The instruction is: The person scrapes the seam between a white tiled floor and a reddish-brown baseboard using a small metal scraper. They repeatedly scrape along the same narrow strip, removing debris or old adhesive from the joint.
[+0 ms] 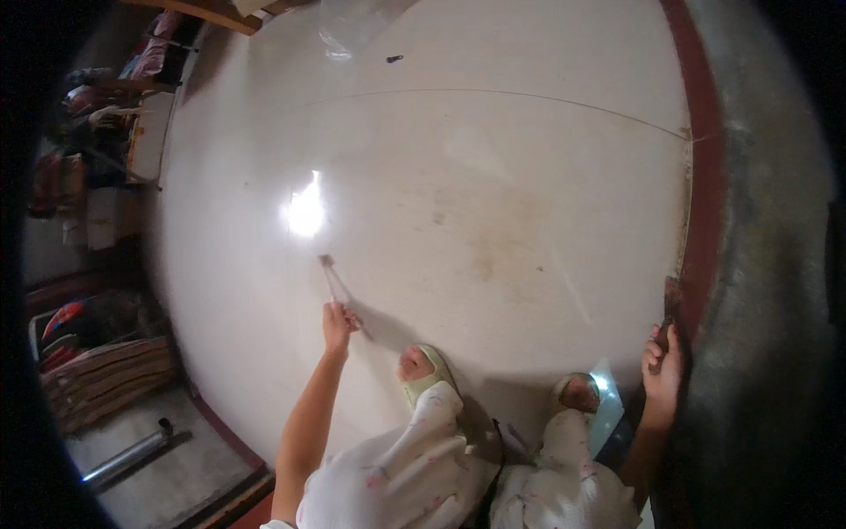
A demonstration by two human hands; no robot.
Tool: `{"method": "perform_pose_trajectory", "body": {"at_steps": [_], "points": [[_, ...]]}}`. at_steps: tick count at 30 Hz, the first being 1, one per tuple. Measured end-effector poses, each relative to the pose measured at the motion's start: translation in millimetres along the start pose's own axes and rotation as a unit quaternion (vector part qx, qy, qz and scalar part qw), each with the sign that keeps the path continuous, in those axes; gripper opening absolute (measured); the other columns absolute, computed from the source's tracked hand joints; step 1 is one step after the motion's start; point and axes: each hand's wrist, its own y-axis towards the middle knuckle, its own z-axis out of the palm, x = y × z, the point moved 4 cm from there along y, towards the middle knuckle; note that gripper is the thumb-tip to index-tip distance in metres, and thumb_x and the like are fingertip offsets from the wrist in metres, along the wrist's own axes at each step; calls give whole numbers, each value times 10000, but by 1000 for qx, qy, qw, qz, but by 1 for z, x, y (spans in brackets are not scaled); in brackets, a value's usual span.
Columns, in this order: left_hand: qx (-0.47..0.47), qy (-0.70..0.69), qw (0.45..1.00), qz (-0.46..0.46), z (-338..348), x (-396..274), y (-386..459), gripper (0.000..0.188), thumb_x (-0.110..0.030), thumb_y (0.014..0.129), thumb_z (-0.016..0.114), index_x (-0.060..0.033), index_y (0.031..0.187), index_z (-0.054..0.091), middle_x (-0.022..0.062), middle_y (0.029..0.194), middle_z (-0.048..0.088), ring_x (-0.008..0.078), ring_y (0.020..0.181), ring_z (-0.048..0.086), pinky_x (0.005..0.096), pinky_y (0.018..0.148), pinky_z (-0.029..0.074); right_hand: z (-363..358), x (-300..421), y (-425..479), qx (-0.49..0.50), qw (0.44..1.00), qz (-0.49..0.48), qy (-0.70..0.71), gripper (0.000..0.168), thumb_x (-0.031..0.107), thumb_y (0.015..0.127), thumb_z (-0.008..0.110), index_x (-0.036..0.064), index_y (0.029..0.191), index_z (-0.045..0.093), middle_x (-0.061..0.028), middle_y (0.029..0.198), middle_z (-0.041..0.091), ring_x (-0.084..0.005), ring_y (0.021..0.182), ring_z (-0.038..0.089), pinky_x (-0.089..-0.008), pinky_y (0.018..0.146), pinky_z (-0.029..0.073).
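My left hand (340, 324) is closed around the handle of a thin brush-like tool (326, 262), whose small brown head points away from me over the pale floor (396, 159). At the right, my right hand (663, 360) grips the dark handle of a scraper-like tool (671, 297). Its flat end lies along the edge where the pale floor meets a dark red border strip (702, 198). Brownish stains (486, 258) mark the floor between and beyond my hands. A bright glare shows on the floor past the left tool.
My feet in green slippers (426, 380) are on the floor. Beside the right one lies a shiny bluish sheet (607, 410). A small dark object (394, 59) and clear plastic (337, 33) lie farther off. Stacked goods (106, 377) and a metal tube (125, 455) are at left.
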Motion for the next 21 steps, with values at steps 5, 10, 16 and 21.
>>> {"method": "perform_pose_trajectory", "body": {"at_steps": [5,10,16,21], "points": [[-57,320,945,40,-8,-6,7,424,-369,863,311,-26,742,529,114,658,544,244,633,529,360,570,404,-2,1,1,38,999,-12,23,135,194,859,445,91,946,433,-53,821,491,-80,497,393,-172,382,327],[3,481,875,54,-5,-20,12,436,-418,831,338,-64,791,589,156,767,589,326,741,553,428,647,410,-2,0,1,-33,999,10,26,129,198,832,492,93,893,448,-44,756,514,-95,495,406,-183,387,324],[4,559,795,236,33,-94,-13,255,-281,858,405,-49,925,487,119,855,521,300,794,493,374,738,389,1,11,2,53,995,8,85,164,137,834,442,43,967,464,-85,797,505,-126,563,437,-215,460,375],[379,421,680,465,173,-191,-114,280,-60,771,487,-26,1046,443,152,988,488,291,940,460,382,823,380,1,16,1,148,949,75,266,291,105,826,419,-34,1081,405,-95,828,449,-103,583,401,-190,489,370]]}}
